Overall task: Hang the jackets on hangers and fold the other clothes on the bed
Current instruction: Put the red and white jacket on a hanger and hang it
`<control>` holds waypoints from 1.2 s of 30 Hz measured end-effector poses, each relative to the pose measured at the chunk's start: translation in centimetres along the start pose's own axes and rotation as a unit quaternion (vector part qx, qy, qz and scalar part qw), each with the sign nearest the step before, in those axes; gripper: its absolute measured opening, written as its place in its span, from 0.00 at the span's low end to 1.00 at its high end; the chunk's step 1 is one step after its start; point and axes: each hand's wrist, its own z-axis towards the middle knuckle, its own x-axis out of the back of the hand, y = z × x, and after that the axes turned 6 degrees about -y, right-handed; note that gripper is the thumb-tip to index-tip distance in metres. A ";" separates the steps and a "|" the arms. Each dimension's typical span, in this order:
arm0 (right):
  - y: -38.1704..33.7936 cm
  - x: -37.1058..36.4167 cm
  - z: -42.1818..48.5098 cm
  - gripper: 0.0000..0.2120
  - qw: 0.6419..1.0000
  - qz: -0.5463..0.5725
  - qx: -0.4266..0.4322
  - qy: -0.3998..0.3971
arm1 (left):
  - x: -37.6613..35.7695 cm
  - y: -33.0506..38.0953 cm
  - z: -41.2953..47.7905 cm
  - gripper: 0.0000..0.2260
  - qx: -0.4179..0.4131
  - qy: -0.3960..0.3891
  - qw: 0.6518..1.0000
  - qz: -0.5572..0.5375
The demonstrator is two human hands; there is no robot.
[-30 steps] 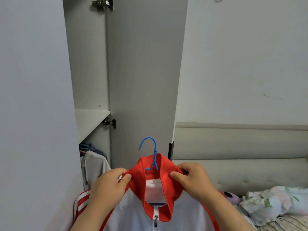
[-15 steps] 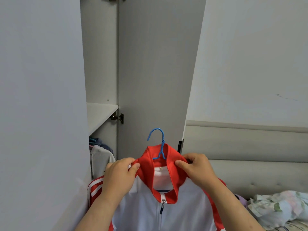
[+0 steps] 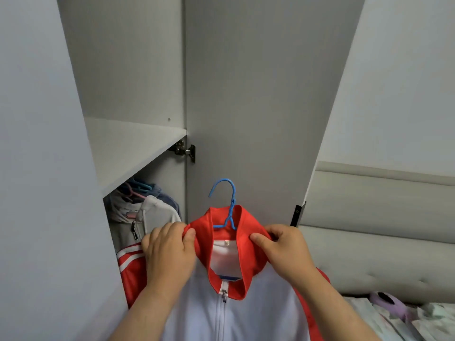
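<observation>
A white jacket [image 3: 248,306] with a red collar and red, white-striped sleeves hangs on a blue hanger [image 3: 227,203], whose hook sticks up above the collar. My left hand [image 3: 170,254] pinches the collar's left side between thumb and fingers. My right hand [image 3: 283,249] pinches the collar's right side. The jacket is held up in front of an open wardrobe [image 3: 138,143]. Its zip is closed up to the collar.
Inside the wardrobe, under a shelf, hang a grey garment [image 3: 147,217] and others on pink and blue hangers [image 3: 138,189]. The open wardrobe door [image 3: 258,107] stands straight ahead. A padded headboard [image 3: 381,230] and crumpled floral bedding [image 3: 418,318] lie at right.
The view has moved closer to the wardrobe and the jacket has come toward the opening. Both hands keep the same hold on the collar.
</observation>
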 end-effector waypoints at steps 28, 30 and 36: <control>3.7 -17.2 13.0 0.11 0.976 0.124 0.054 -0.173 | -6.9 -11.6 4.8 0.28 0.188 0.155 0.964 0.110; 3.8 -17.4 13.2 0.11 0.974 0.135 0.080 -0.164 | -7.1 -12.1 4.8 0.27 0.150 0.202 0.958 0.134; 5.9 -18.2 12.4 0.17 0.973 0.112 0.166 -0.112 | -8.8 -13.9 3.3 0.26 0.114 0.265 0.945 0.154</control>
